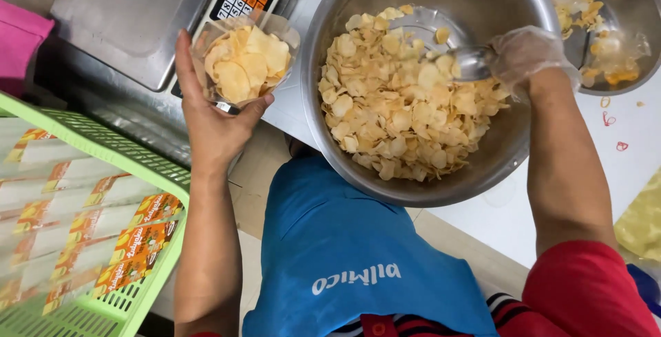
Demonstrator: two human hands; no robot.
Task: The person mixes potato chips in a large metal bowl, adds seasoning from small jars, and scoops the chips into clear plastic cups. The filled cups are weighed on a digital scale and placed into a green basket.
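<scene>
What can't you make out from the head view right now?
- Scale: display hidden behind the bag of chips in the left hand.
- Scoop: handle covered by the gloved right hand.
- Second bowl: cut off by the top edge.
- Green crate: packets blurred.

Beside the thin-plastic-gloved right hand (525, 53), a brushed steel bowl (344, 6); left hand (213, 120) grips a glossy clear plastic bag (244, 61).

Bright even overhead light; glare on steel bowl (496, 165); green basket (103, 151) slightly blurred.
</scene>
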